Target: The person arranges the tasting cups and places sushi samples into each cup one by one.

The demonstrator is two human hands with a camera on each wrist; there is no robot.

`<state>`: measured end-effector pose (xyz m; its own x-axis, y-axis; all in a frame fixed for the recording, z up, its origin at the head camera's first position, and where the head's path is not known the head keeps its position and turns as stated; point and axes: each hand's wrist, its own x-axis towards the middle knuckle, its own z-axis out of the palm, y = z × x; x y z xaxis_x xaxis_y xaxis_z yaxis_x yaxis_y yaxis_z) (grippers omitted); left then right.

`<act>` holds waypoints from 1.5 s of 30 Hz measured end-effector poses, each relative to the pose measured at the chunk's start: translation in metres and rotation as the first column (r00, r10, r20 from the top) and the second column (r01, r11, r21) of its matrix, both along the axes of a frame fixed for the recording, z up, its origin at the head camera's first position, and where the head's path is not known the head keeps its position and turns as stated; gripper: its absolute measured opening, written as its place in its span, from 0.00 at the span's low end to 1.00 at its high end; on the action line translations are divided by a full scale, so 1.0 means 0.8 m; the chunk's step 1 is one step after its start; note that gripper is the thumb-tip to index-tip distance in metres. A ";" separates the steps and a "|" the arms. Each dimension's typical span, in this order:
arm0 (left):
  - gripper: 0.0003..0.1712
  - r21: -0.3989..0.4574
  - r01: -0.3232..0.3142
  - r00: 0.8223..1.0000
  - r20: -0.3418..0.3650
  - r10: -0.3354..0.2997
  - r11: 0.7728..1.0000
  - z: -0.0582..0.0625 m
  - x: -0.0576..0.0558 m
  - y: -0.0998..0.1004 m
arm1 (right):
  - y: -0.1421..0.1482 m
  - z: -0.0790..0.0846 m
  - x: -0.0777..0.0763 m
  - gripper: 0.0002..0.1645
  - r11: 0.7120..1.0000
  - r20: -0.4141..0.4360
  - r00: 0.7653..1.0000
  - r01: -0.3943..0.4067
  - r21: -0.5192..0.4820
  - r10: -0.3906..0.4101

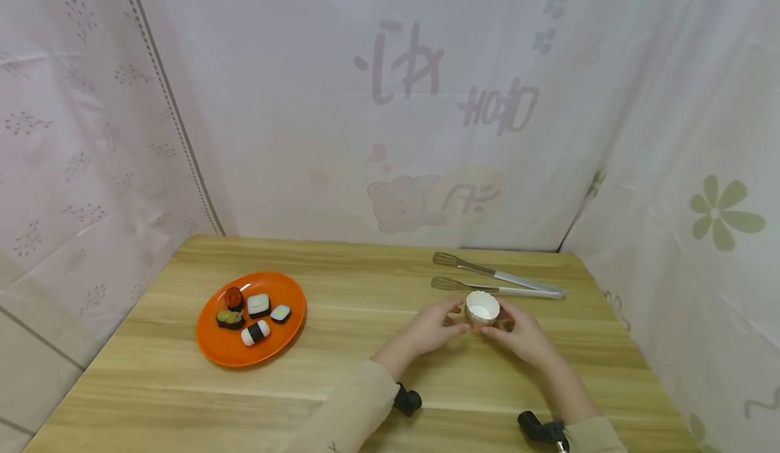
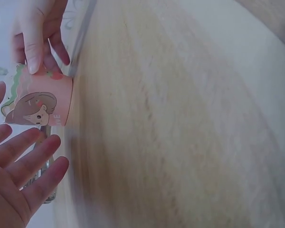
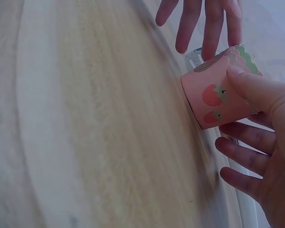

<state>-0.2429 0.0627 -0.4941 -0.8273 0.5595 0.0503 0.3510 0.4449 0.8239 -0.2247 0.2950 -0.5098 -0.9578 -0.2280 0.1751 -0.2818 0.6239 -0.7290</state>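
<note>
A pink paper baking cup (image 1: 483, 309) with a white inside and scalloped rim stands upright toward the right of the table. Strawberries and a cartoon girl are printed on its side. My right hand (image 1: 525, 334) pinches it, thumb (image 3: 249, 85) on the near side and forefinger round behind. At the cup's other side is my left hand (image 1: 431, 328), its fingers (image 2: 26, 156) spread and nearly straight, fingertips close to the wall. Just behind the cup lie metal tongs (image 1: 500, 290) with slotted heads pointing left, their two arms spread apart.
An orange plate (image 1: 228, 355) at the left bears several sushi pieces, among them a white roll with a black band (image 1: 255, 332). The wooden table (image 1: 341, 385) ends at patterned curtains (image 1: 292, 135) at the back and sides.
</note>
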 end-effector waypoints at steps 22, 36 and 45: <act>0.32 0.000 -0.028 0.997 -0.078 0.028 1.000 -0.003 -0.003 0.001 | -0.009 0.005 0.001 0.38 1.000 -0.010 1.000 0.001 -0.010 -0.001; 0.29 0.013 -0.054 0.994 -0.090 0.055 0.998 0.007 -0.003 -0.006 | -0.021 0.018 0.008 0.38 1.000 -0.016 1.000 -0.005 0.010 0.005; 0.30 -0.001 -0.053 0.991 -0.122 0.053 0.999 0.009 -0.002 -0.010 | -0.026 0.025 0.014 0.38 1.000 -0.012 1.000 -0.005 0.021 0.005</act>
<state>-0.2446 0.0547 -0.4870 -0.8437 0.5152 0.1506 0.4245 0.4689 0.7746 -0.2138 0.2743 -0.4900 -0.9545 -0.2362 0.1820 -0.2936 0.6373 -0.7125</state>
